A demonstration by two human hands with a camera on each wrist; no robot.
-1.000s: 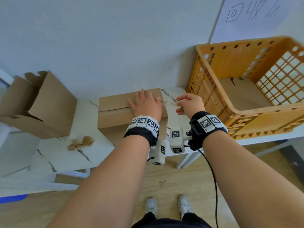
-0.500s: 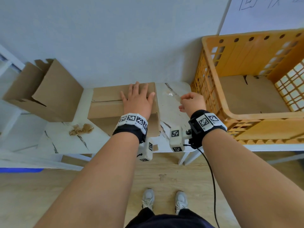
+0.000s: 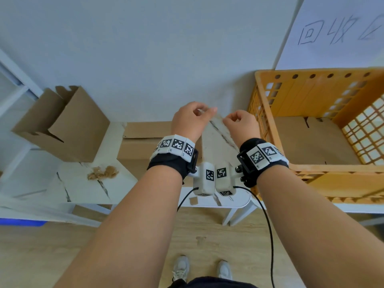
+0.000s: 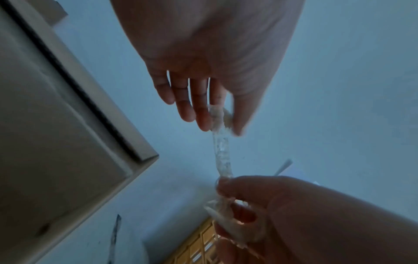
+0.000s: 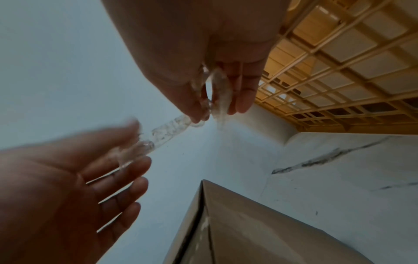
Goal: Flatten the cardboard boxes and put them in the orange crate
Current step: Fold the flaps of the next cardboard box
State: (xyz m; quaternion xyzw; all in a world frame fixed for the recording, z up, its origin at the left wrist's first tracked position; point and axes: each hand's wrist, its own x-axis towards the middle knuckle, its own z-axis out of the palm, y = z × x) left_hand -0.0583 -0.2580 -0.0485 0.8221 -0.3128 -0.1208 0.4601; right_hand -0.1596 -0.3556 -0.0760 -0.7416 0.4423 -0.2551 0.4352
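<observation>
A closed cardboard box [image 3: 143,146] lies on the small marble table [image 3: 83,188]; it also shows in the wrist views [image 4: 56,125] [image 5: 248,232]. Above it both hands hold a strip of clear tape [image 3: 216,115] stretched between them. My left hand [image 3: 204,111] pinches one end between thumb and forefinger [image 4: 222,121]. My right hand [image 3: 227,119] grips the other, crumpled end [image 5: 210,114]. The orange crate [image 3: 311,173] stands to the right, with flattened cardboard [image 3: 311,140] on its floor. An open, empty box [image 3: 62,125] stands at the left.
Crumpled brown tape scraps [image 3: 102,172] lie on the table's left part. The wall is right behind the table, with a paper sign [image 3: 342,28] above the crate. Wooden floor and my shoes are below.
My left hand has lifted off the box top and taken one end of the tape. Both hands have risen above the box with the tape between them.
</observation>
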